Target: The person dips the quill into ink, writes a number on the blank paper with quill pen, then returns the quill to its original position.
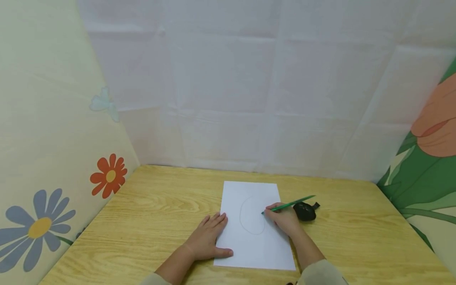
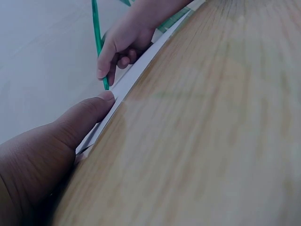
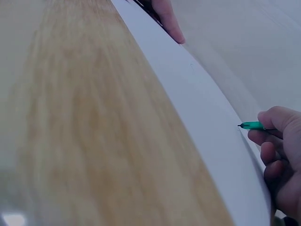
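A sheet of white paper (image 1: 249, 253) lies on the wooden table, bearing a thin pencil-like oval outline (image 1: 240, 217) with a gap at its upper right. My right hand (image 1: 285, 219) pinches a green pen (image 1: 295, 201) between thumb and fingers, its dark tip at the oval's right side. In the right wrist view the pen (image 3: 253, 125) shows its fine point close over the paper (image 3: 188, 103). My left hand (image 1: 206, 239) rests flat on the sheet's left edge, fingers straight and thumb spread along the lower part.
A small black rounded object with a short tab (image 1: 305, 211) sits just right of my right hand. The wood-grain table (image 1: 149, 209) runs back to a white creased cloth (image 1: 221, 79). Flower-printed cloths (image 1: 53, 138) hang at both sides.
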Available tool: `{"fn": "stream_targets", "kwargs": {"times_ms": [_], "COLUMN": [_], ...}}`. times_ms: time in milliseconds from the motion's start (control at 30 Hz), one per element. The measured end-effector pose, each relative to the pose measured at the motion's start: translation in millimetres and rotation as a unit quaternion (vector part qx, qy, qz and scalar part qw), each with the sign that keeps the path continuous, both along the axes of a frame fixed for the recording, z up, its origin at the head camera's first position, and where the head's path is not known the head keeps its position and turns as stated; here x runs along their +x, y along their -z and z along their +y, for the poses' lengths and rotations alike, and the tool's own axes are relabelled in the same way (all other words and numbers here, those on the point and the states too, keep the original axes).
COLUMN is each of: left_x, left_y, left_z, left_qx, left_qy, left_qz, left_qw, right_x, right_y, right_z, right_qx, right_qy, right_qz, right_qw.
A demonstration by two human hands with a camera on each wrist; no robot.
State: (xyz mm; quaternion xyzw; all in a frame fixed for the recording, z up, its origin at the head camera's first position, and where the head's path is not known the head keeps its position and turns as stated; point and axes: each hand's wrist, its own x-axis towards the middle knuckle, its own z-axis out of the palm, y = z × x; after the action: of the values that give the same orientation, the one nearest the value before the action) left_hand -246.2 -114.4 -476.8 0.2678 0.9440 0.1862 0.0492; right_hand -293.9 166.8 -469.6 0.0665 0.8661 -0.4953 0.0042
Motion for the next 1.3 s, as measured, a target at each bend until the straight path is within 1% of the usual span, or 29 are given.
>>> {"fn": "stream_targets", "kwargs": {"times_ms": [267, 667, 1067, 1300], "left_x": [-0.3, 1.0, 0.4, -0.2], "left_y": [-0.7, -3.7, -2.6, -1.7], "left_z": [-0.6, -1.1, 0.4, 0.3], "left_qx": [0.000, 0.002, -0.009, -0.010], "left_qy": [-0.001, 0.003, -0.003, -0.002], "left_qz": [0.000, 0.011, -0.001, 0.000], "left_qw": [1.0000, 0.9999, 1.0000, 0.9999], "right_x": [-4.4, -6.3, -8.9, -8.0], "right_y": [0.5, -0.3, -1.1, -1.5], "right_z": [-2.5, -5.7, -10.2, -12.9], "right_qx": [-0.013, -0.010, 0.011, -0.003], "right_qy": [0.006, -0.001, -0.011, -0.003], "right_qz": [0.001, 0.011, 0.003, 0.002], "right_qw": [0.9999, 0.9999, 0.9999, 1.0000]}}
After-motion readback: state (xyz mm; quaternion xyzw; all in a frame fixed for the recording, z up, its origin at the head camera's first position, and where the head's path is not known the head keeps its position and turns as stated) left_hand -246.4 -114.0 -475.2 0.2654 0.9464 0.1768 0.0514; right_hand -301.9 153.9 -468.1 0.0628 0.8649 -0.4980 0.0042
